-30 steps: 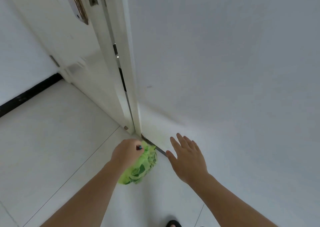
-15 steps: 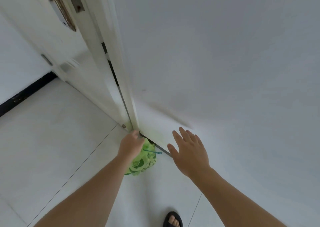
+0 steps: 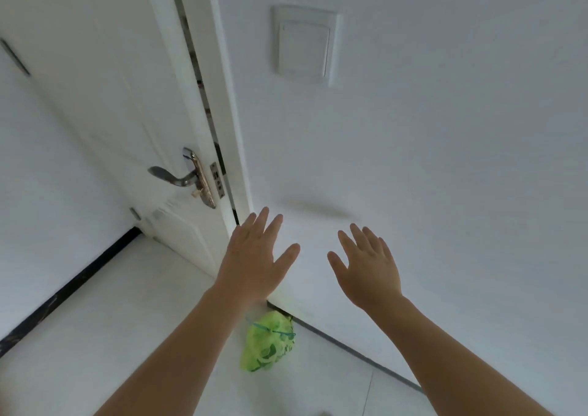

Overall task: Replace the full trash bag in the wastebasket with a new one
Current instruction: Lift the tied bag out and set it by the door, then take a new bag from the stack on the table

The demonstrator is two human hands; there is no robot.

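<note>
We see the full trash bag (image 3: 269,341) sitting on the floor (image 3: 95,336), low in the centre of the head view, at the foot of the wall corner just right of the door frame. It is bright green with a darker green printed pattern, bulging and roundish, neck cinched at the top with a thin teal tie. Neither hand is on it. Left hand (image 3: 254,259) is empty, fingers spread flat, back toward us, raised in front of the door-frame edge above the bag. Right hand (image 3: 366,269) is likewise splayed and empty, held up before the wall (image 3: 445,161), apart from the left hand. Going left to right: white wall with black skirting (image 3: 63,288), white door (image 3: 95,97) with a curved metal handle (image 3: 173,177) and brass-toned plate, dark gap at the frame, then plain white wall carrying a white switch plate (image 3: 304,46). Floor is pale glossy tile with thin grout lines. Left forearm covers part of the bag's upper left edge. Switch plate is motion-blurred. A faint dark smear on the wall above the hands is unreadable. Both forearms are cut off at the bottom edge.
</note>
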